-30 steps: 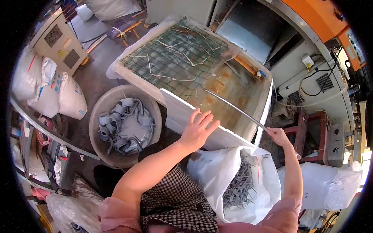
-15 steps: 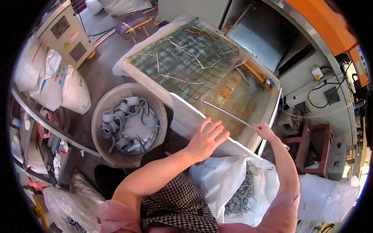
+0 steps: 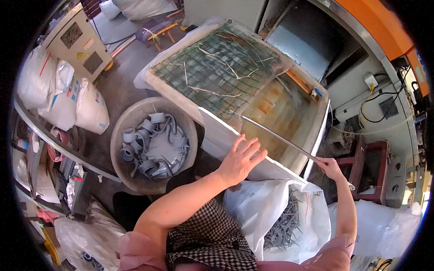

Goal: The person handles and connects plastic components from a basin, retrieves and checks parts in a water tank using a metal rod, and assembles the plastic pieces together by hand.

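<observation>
Across the near rim of a large water tub (image 3: 160, 88) lies a thin metal rod (image 3: 281, 138), its far tip near the edge of a green net (image 3: 212, 77). My right hand (image 3: 331, 168) is closed around the rod's near end, beyond the tub's right corner. With fingers spread, my left hand (image 3: 242, 159) is at the tub's white front edge and holds nothing. The net covers the far left part of the tub, with pale strips lying on it. Murky water (image 3: 275, 106) shows in the uncovered part.
On the left stands a round bin (image 3: 118, 169) with grey plastic pipe fittings (image 3: 144, 135). A white sack (image 3: 248, 203) below my left hand holds grey plastic pieces (image 3: 285, 226). A dark red stool frame (image 3: 379, 171) and machine cabinet (image 3: 384, 106) stand at right.
My right hand has moved right and slightly toward me, drawing the rod along with it. My left hand stays at the tub's front edge. The view has shifted slightly.
</observation>
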### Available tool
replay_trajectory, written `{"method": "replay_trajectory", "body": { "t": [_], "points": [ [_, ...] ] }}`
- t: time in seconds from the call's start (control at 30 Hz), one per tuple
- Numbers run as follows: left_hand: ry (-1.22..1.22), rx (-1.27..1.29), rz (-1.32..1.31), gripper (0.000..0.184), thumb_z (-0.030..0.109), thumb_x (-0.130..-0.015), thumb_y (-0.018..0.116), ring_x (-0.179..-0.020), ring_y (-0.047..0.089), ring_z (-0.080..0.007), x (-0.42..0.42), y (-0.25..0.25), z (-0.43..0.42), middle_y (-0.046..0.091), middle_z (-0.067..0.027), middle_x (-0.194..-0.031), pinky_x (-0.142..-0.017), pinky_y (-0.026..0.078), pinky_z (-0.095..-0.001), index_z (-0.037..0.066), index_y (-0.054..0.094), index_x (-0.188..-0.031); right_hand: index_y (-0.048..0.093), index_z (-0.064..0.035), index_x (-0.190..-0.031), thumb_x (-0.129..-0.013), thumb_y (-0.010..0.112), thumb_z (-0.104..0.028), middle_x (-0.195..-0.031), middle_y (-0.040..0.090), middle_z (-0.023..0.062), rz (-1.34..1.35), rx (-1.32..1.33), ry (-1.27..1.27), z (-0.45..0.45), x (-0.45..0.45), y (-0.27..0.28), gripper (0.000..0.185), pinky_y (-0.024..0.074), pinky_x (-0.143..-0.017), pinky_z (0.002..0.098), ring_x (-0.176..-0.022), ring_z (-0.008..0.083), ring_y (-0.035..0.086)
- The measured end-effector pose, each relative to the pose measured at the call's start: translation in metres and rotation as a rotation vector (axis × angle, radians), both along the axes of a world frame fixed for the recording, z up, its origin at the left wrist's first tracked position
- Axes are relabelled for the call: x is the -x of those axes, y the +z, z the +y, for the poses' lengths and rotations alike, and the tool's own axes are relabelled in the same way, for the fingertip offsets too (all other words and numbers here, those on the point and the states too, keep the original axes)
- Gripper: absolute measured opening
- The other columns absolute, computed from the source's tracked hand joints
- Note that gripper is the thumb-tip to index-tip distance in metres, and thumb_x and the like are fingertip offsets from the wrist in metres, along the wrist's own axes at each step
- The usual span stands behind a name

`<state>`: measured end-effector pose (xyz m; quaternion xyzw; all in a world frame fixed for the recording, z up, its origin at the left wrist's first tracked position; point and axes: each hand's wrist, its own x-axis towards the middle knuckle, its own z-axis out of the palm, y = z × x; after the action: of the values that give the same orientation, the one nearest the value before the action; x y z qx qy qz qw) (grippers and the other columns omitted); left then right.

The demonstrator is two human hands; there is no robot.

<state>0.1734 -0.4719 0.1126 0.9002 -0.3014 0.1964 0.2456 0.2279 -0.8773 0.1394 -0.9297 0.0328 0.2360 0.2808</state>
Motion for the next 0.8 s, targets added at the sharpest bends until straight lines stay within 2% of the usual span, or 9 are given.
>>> {"method": "replay_trajectory", "body": {
  "t": [0.17,0.27,0.33,0.37,0.47,0.57,0.73,0.8],
  "points": [
    [0.006,0.001,-0.016,0.036,0.007,-0.078,0.053,-0.121,0.044,-0.0245,0.002,-0.001,-0.001,0.052,-0.0102,-0.114,-0.108,0.020,-0.0495,0.010,0.055,-0.114,0.065,-0.0066,-0.112,-0.089,0.059,-0.017,-0.063,0.057,0.0038,-0.099,0.052,0.002,-0.012,0.015,-0.003,0.026,0.0436,-0.056,0.0280,-0.058,0.0094,0.049],
    [0.009,-0.001,-0.018,0.037,0.006,-0.077,0.053,-0.121,0.044,-0.0247,0.003,-0.002,-0.002,0.052,-0.0106,-0.114,-0.108,0.020,-0.0495,0.010,0.055,-0.114,0.065,-0.0059,-0.110,-0.088,0.061,-0.018,-0.063,0.058,0.0069,-0.030,0.074,0.009,-0.002,0.007,-0.007,0.025,0.0454,-0.059,0.0288,-0.060,0.0107,0.051],
    [0.003,-0.004,-0.026,0.037,0.006,-0.077,0.053,-0.121,0.044,-0.0247,0.003,0.000,-0.001,0.052,-0.0108,-0.114,-0.108,0.020,-0.0494,0.010,0.055,-0.114,0.066,-0.0055,-0.108,-0.087,0.062,-0.019,-0.065,0.060,0.0127,-0.099,0.121,0.191,0.014,-0.003,-0.007,0.025,0.0469,-0.061,0.0311,-0.060,0.0140,0.054],
    [0.011,-0.014,-0.026,0.037,0.006,-0.077,0.053,-0.121,0.044,-0.0246,0.005,0.001,-0.001,0.052,-0.0107,-0.114,-0.108,0.020,-0.0493,0.010,0.055,-0.114,0.066,-0.0055,-0.108,-0.087,0.062,-0.019,-0.065,0.060,0.0127,-0.101,0.118,0.185,0.018,-0.004,-0.011,0.025,0.0469,-0.061,0.0311,-0.060,0.0140,0.054],
    [0.022,-0.020,-0.039,0.036,0.006,-0.077,0.053,-0.120,0.045,-0.0242,0.005,0.003,-0.001,0.052,-0.0105,-0.113,-0.108,0.020,-0.0494,0.010,0.055,-0.114,0.066,-0.0087,-0.107,-0.087,0.061,-0.024,-0.077,0.065,0.0204,-0.144,0.093,0.231,0.029,-0.020,-0.030,0.026,0.0490,-0.066,0.0336,-0.064,0.0195,0.061],
    [0.023,-0.008,-0.039,0.036,0.007,-0.078,0.052,-0.120,0.045,-0.0236,0.004,0.001,-0.001,0.053,-0.0102,-0.113,-0.108,0.020,-0.0494,0.010,0.055,-0.113,0.067,-0.0113,-0.108,-0.087,0.060,-0.027,-0.084,0.066,0.0204,-0.029,0.196,0.196,0.061,-0.039,-0.032,0.027,0.0498,-0.070,0.0343,-0.072,0.0218,0.065],
    [0.027,0.024,-0.041,0.034,0.008,-0.079,0.051,-0.120,0.045,-0.0224,0.001,-0.003,-0.002,0.053,-0.0100,-0.113,-0.108,0.019,-0.0485,0.010,0.055,-0.112,0.064,-0.0149,-0.114,-0.088,0.058,-0.031,-0.092,0.067,0.0180,-0.088,0.128,0.241,0.105,-0.059,-0.055,0.031,0.0499,-0.076,0.0370,-0.083,0.0285,0.065],
    [0.012,0.006,-0.036,0.038,0.008,-0.079,0.051,-0.122,0.043,-0.0232,0.000,-0.004,-0.002,0.052,-0.0110,-0.116,-0.109,0.018,-0.0484,0.010,0.054,-0.117,0.063,-0.0161,-0.116,-0.089,0.058,-0.032,-0.096,0.067,0.0173,-0.098,0.095,0.245,0.110,-0.059,-0.056,0.032,0.0497,-0.079,0.0378,-0.088,0.0306,0.065]
  ]
}}
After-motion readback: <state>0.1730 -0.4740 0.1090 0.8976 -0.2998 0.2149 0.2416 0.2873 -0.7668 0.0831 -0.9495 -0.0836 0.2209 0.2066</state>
